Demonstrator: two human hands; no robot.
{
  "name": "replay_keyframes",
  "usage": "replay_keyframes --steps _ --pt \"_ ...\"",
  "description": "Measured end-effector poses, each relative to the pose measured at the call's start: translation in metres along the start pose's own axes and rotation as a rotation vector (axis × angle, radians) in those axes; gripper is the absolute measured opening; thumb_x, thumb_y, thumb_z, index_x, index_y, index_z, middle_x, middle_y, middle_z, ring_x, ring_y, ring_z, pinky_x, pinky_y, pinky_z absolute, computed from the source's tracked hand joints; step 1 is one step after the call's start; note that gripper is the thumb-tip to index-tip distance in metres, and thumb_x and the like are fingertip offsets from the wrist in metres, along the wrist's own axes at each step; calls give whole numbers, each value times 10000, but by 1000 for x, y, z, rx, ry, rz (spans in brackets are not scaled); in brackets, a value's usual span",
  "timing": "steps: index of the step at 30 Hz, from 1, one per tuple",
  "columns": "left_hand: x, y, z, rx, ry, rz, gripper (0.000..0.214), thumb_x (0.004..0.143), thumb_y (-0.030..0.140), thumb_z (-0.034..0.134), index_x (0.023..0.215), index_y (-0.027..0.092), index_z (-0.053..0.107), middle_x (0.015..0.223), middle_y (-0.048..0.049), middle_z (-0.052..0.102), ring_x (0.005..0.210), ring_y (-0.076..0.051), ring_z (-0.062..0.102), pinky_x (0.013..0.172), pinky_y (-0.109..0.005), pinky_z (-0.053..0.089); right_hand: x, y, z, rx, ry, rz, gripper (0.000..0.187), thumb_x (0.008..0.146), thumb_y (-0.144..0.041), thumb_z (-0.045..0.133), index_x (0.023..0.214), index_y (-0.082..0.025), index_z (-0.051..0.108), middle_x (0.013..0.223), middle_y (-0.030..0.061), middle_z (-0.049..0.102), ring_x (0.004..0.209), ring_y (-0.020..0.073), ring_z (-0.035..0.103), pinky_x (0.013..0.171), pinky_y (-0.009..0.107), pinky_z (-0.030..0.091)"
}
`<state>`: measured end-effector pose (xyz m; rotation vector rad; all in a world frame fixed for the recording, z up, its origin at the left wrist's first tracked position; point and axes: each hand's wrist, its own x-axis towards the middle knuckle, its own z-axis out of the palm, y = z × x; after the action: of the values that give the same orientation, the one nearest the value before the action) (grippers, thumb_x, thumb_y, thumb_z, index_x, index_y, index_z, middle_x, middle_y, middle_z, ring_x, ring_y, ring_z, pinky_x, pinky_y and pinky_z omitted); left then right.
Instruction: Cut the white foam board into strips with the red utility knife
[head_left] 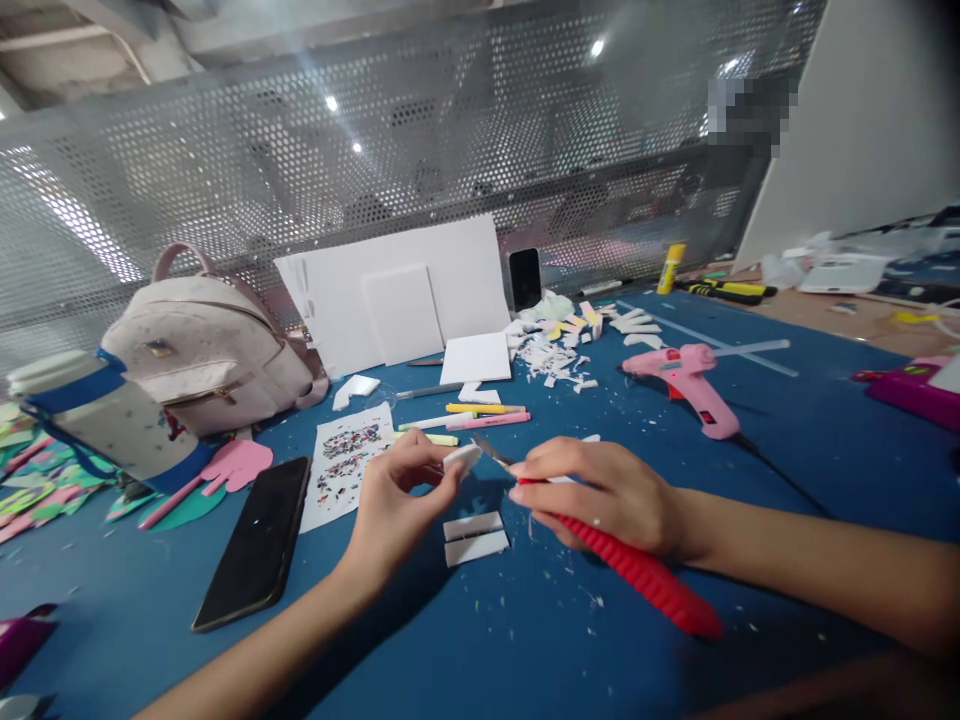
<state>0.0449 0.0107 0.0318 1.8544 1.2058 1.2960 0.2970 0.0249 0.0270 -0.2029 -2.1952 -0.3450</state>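
Observation:
Between thumb and fingers, my left hand [401, 495] pinches a small white foam piece [463, 458]. My right hand [600, 490] grips a craft knife [637, 570] with a ribbed red handle. Its thin metal blade [491, 452] points left, its tip close to the foam piece; whether they touch I cannot tell. Two white foam strips [476, 547] lie side by side on the blue table [525, 640] below my hands. Part of another white piece [562, 479] shows behind my right fingers.
A pink glue gun [694, 380] lies at right, its cord running toward my right forearm. A black phone [255, 540] and a speckled paper sheet [349, 455] are at left. Pens [487, 419], white scraps [551, 358] and white boards [465, 290] stand or lie beyond.

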Motion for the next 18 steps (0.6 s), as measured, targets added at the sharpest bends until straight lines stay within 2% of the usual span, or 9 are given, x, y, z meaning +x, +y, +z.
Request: replay_keyframes --steps 3,5,8,10,14,18 --pt "2 1 -1 -90 -50 -120 278 876 425 740 746 182 776 706 -18 622 601 -117 560 552 -235 469 0 4 1 12 54 87 144 1020 -139 592 1156 -143 639 1079 111 698 993 179 721 818 283 626" --pt "2 3 0 -146 -100 -179 326 875 453 744 715 170 749 691 -25 648 593 -118 578 581 -246 499 2 6 0 9 70 106 123 986 -137 612 1100 -169 646 1061 96 697 1002 201 699 858 330 608" --pt "0 7 2 -218 -174 -240 352 868 482 750 715 166 736 685 -33 681 579 -117 582 601 -258 517 6 9 -2 7 68 115 152 963 -78 579 1042 -191 641 1039 77 715 1040 229 657 942 398 553" --pt "-2 8 4 -255 -212 -267 341 864 488 752 744 170 744 685 -28 683 566 -112 573 596 -258 512 8 10 -3 28 31 135 201 987 -41 528 1089 -176 636 1031 76 721 1039 220 645 963 396 524" --pt "-5 12 8 -294 -279 -293 328 858 483 761 736 180 746 687 -8 640 565 -104 560 593 -254 506 9 10 -3 32 -44 192 179 1075 -135 515 1184 -139 658 944 71 678 897 205 592 829 351 466" --pt "-7 18 10 -301 -345 -305 330 841 480 778 705 181 744 734 -1 590 601 -107 570 615 -263 531 7 7 0 17 -92 202 241 1110 -232 496 1115 -146 722 823 41 597 795 201 508 731 329 371"
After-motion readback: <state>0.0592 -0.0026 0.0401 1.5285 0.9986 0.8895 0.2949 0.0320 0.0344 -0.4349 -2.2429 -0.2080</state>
